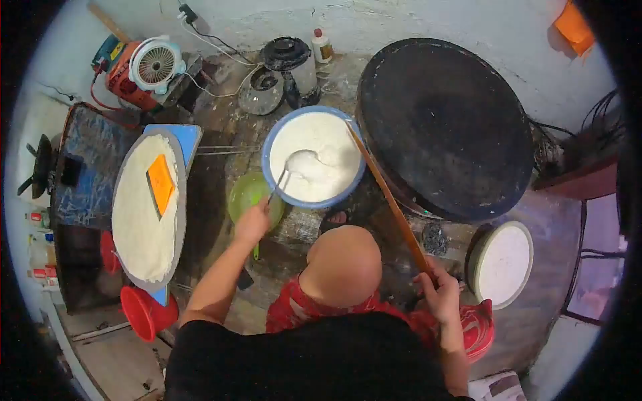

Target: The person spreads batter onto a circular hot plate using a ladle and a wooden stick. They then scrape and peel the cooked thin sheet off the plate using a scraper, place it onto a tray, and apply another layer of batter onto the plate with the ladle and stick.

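Note:
My left hand (253,224) is closed round the handle of a metal ladle (283,179). The ladle's bowl rests in thick white batter (328,144) inside a blue-rimmed basin (265,160). In my right hand (441,294) is the lower end of a long, flat wooden stick (394,204). This stick slants up and left, its far tip over the basin's right rim. To its right lies a large round black griddle (448,127), with nothing on its surface. A green bowl (246,194) sits just beyond my left hand, partly under the basin.
At left, an orange scraper (160,186) lies on a pale round flatbread or stack (137,220). A red bucket (144,314) stands below it. A pale-filled tub (530,257) is at right. A blower (157,65), a dark-lidded container (287,57) and a bottle (322,48) stand behind.

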The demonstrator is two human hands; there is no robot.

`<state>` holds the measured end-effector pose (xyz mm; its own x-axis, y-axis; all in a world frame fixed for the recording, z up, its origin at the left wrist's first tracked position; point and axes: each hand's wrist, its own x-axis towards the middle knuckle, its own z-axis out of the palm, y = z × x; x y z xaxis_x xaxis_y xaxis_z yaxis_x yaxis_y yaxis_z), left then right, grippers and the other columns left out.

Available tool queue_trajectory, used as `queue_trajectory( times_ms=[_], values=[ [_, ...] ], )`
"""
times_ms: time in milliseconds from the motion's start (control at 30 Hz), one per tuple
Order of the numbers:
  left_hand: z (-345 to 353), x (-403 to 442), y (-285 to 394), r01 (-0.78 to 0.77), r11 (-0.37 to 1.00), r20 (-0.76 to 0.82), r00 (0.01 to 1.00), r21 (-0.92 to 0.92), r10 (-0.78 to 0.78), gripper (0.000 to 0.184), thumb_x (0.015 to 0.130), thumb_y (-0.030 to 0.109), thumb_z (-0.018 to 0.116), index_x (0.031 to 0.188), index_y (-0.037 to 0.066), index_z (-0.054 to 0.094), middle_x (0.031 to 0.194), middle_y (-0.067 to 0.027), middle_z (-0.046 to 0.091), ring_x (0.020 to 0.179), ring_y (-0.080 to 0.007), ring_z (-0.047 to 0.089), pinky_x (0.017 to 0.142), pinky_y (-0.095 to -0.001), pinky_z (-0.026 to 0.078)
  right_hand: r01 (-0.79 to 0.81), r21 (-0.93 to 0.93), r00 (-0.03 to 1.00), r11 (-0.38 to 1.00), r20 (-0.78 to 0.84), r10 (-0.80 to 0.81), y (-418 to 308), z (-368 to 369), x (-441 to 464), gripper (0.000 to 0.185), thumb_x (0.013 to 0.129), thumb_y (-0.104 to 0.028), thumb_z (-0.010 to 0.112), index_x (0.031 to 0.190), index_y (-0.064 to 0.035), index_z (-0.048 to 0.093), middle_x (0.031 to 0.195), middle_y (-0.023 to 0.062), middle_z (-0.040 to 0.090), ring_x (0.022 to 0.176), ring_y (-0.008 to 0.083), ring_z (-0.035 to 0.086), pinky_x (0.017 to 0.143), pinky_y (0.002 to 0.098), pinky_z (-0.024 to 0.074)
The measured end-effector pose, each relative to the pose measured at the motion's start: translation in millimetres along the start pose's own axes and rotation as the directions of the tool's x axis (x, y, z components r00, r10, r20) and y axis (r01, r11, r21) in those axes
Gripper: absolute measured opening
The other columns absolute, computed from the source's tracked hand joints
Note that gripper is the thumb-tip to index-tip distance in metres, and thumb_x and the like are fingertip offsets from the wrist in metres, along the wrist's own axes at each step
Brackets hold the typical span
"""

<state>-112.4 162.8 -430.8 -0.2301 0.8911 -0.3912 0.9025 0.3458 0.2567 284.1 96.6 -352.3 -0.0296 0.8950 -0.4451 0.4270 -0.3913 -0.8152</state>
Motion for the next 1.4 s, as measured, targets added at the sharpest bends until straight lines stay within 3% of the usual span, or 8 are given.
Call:
queue_trajectory(
  times_ms=[167,200,233,367,800,967,1133,1400],
  values=[
    [92.4,40.2,-7.8,-0.237,0.972,-0.162,0.959,-0.007,0.233,0.025,0.085,0.017,0.042,0.106,0.006,0.049,0.072,-0.0198,0.057,0.053,-0.0331,0.054,0.048,-0.0416,0.043,0.112,-0.060,0.993,0.992,-0.027,-0.114,9.7,2.0,6.6,0.034,0.082,-0.004,0.051,0.115,-0.0032,0.050,0.073,0.0051,0.060,0.058,0.0079,0.053,0.054,0.0219,0.0417],
    [80.9,41.1,14.5,0.160,0.811,0.189,0.980,-0.562,-0.063,0.022,0.086,0.018,0.040,0.104,0.007,0.049,0.064,-0.0137,0.052,0.045,-0.0251,0.047,0.041,-0.0353,0.038,0.142,-0.086,0.988,0.986,-0.050,-0.147,9.0,2.2,7.4,0.034,0.083,-0.003,0.048,0.117,-0.0029,0.049,0.070,0.0015,0.058,0.053,0.0048,0.048,0.049,0.0192,0.0390],
    [67.2,39.2,31.1,0.605,0.300,0.608,0.788,-0.737,-0.096,0.020,0.087,0.019,0.039,0.101,0.008,0.049,0.057,-0.0077,0.047,0.038,-0.0171,0.039,0.034,-0.0291,0.033,0.143,-0.091,0.987,0.986,-0.055,-0.148,8.6,2.5,7.7,0.034,0.083,-0.003,0.048,0.117,-0.0029,0.049,0.070,0.0015,0.058,0.053,0.0048,0.048,0.049,0.0192,0.0390],
    [28.8,28.7,28.5,0.755,-0.146,0.734,0.656,-0.639,0.176,0.020,0.090,0.019,0.035,0.101,0.009,0.049,0.053,0.0019,0.033,0.038,-0.0056,0.024,0.032,-0.0186,0.021,0.121,-0.030,0.991,0.992,-0.060,-0.123,-7.0,1.5,7.3,0.031,0.083,-0.004,0.050,0.114,-0.0034,0.051,0.072,0.0037,0.060,0.055,0.0065,0.051,0.051,0.0210,0.0411],
    [-86.8,-65.1,23.4,0.489,-0.129,0.447,0.857,-0.863,0.258,0.027,0.088,0.025,0.042,0.112,0.013,0.047,0.056,-0.0037,0.044,0.036,-0.0076,0.030,0.033,-0.0202,0.023,0.080,0.261,0.993,0.962,-0.100,-0.055,-2.3,-6.2,4.5,0.029,0.090,-0.021,0.044,0.110,-0.0039,0.054,0.073,-0.0009,0.058,0.052,0.0029,0.044,0.046,0.0161,0.0332],
    [-114.6,-74.3,40.5,0.324,-0.125,0.288,0.926,-0.938,0.243,0.032,0.086,0.027,0.048,0.115,0.011,0.046,0.051,-0.0028,0.042,0.034,-0.0070,0.029,0.030,-0.0197,0.022,0.261,0.135,0.956,0.956,-0.173,-0.237,6.9,-17.6,5.3,0.024,0.084,-0.010,0.052,0.107,-0.0019,0.055,0.068,-0.0041,0.052,0.053,0.0018,0.042,0.047,0.0160,0.0322],
    [-120.7,-67.2,60.5,0.287,-0.156,0.231,0.926,-0.945,0.299,0.031,0.088,0.025,0.046,0.115,0.011,0.045,0.055,-0.0038,0.043,0.035,-0.0076,0.031,0.031,-0.0204,0.025,-0.017,0.363,0.999,0.932,-0.037,0.033,4.6,-29.8,-6.2,0.025,0.077,0.002,0.057,0.102,0.0001,0.052,0.074,-0.0004,0.051,0.065,0.0048,0.047,0.060,0.0197,0.0402],
    [-125.1,-22.3,129.4,0.241,-0.183,0.166,0.922,-0.953,0.350,0.034,0.090,0.022,0.038,0.124,0.016,0.037,0.060,-0.0047,0.046,0.039,-0.0094,0.036,0.033,-0.0207,0.029,0.175,0.023,0.963,0.984,-0.213,-0.166,-4.6,-55.6,7.4,0.014,0.081,-0.001,0.053,0.095,0.0000,0.051,0.073,0.0012,0.053,0.062,0.0079,0.051,0.056,0.0225,0.0424]
  ],
)
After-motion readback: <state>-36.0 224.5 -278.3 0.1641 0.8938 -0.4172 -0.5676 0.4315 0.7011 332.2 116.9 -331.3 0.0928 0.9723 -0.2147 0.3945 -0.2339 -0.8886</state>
